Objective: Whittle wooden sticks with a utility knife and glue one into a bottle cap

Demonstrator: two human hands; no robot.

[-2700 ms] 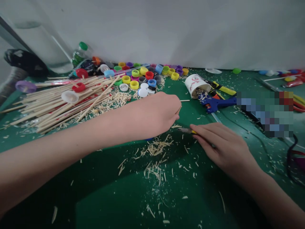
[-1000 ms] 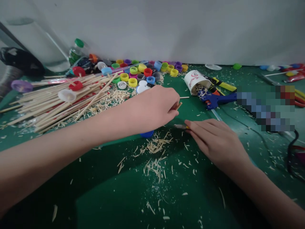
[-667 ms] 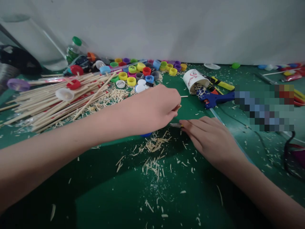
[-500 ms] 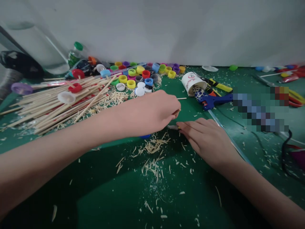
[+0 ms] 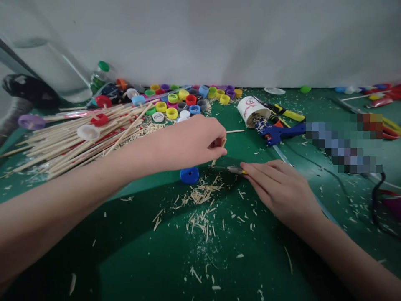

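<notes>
My left hand is closed, pinching a short wooden stick that stands nearly upright with its lower end on the green mat. My right hand is wrapped round a small knife with a yellow handle; its metal blade points left at the foot of the stick. A blue bottle cap lies on the mat just under my left hand. Wood shavings are scattered in front of both hands.
A heap of long wooden sticks lies at the left. Several coloured bottle caps sit along the wall. A tipped white paper cup, a blue glue gun and a black cable are at the right.
My left hand has lifted and shifted left, uncovering the blue cap, and the stick now stands more upright. My right hand has stayed close beside it with the knife tip at the stick.
</notes>
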